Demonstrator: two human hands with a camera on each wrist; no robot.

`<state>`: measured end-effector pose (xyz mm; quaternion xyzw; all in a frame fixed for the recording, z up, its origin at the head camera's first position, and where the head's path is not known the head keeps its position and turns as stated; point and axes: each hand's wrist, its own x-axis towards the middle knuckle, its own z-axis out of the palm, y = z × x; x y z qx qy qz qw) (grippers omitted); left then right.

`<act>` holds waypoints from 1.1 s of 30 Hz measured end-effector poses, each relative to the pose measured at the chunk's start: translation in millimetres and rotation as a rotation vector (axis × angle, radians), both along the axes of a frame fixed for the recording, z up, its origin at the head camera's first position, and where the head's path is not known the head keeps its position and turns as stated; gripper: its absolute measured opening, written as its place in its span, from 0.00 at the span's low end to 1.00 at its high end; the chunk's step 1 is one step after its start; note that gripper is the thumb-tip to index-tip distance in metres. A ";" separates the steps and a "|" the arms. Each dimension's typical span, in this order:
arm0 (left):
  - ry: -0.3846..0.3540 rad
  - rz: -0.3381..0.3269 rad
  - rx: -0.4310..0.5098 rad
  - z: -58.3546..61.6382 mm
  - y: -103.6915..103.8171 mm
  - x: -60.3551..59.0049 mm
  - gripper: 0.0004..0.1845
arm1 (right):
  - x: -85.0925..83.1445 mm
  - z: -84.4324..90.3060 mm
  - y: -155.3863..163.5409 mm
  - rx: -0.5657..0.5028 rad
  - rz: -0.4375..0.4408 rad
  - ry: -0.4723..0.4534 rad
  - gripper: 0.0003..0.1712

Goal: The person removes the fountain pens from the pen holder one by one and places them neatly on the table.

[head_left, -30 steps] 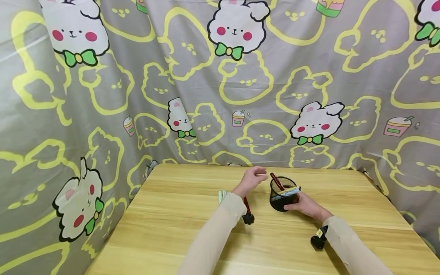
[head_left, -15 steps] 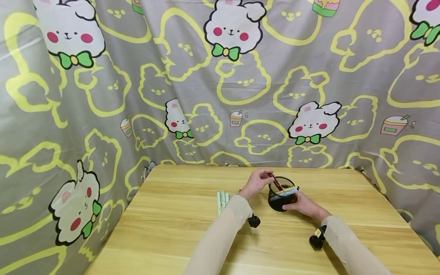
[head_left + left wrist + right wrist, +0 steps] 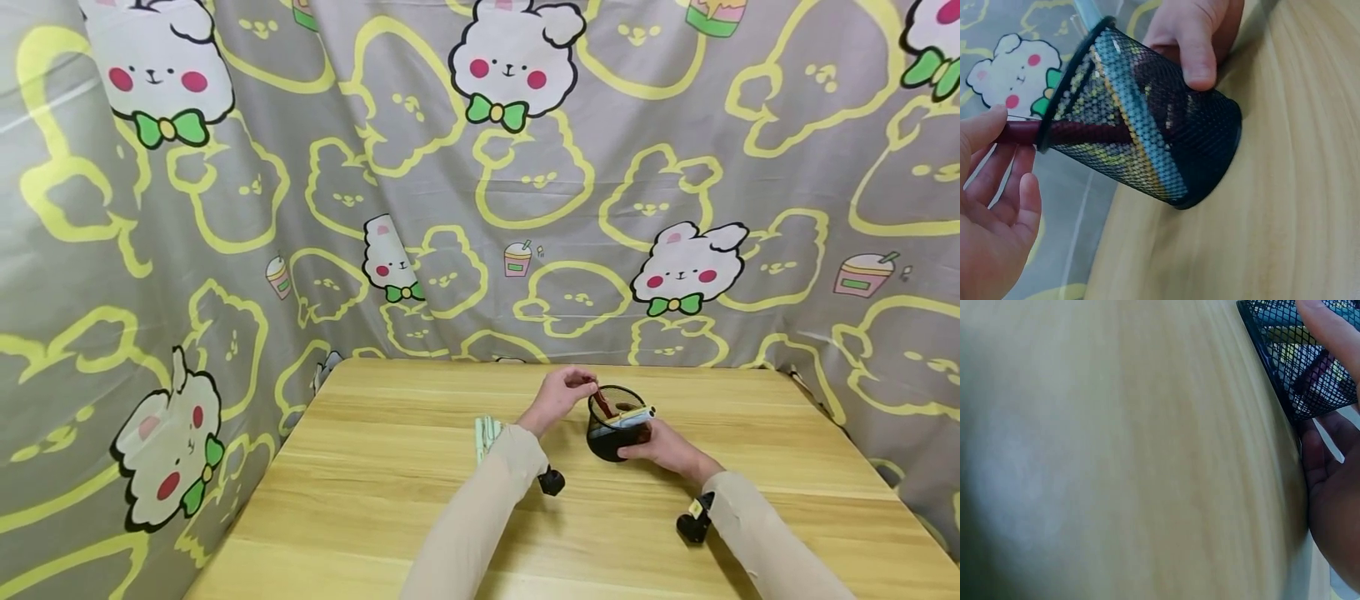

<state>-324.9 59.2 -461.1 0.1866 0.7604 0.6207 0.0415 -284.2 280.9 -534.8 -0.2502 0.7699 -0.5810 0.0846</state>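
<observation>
On one table (image 3: 375,500), one cup (image 3: 617,433), two hands.

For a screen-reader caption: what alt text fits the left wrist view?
A right hand grips a black wire-mesh pen cup on a light wooden table, while the left hand pinches a dark red pen sticking out of it.

**Colours in front of me**

My black mesh cup (image 3: 617,433) holds a dark red pen (image 3: 1079,132) and a light blue one (image 3: 1127,112). The table (image 3: 390,500) is pale yellow wood grain. The curtain (image 3: 300,208) is grey with yellow outlines and white, green-bowed bunnies. My sleeves (image 3: 480,517) are beige.
</observation>
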 end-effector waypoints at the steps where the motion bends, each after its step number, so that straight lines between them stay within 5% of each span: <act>1: 0.012 -0.004 -0.002 1.6 -0.8 -0.1 0.09 | 0.0 -0.1 0.1 -0.002 0.001 -0.002 0.34; 18: 0.119 0.058 0.147 35.1 -21.2 3.1 0.09 | -0.2 -3.0 1.5 0.001 -0.011 0.002 0.27; 30: 0.119 0.145 0.230 41.2 -67.6 -2.8 0.11 | -0.6 -1.7 0.4 -0.013 -0.005 -0.026 0.47; 33: 0.106 0.163 0.249 40.1 -83.8 -4.0 0.13 | -1.1 -3.1 0.1 -0.012 -0.012 -0.022 0.44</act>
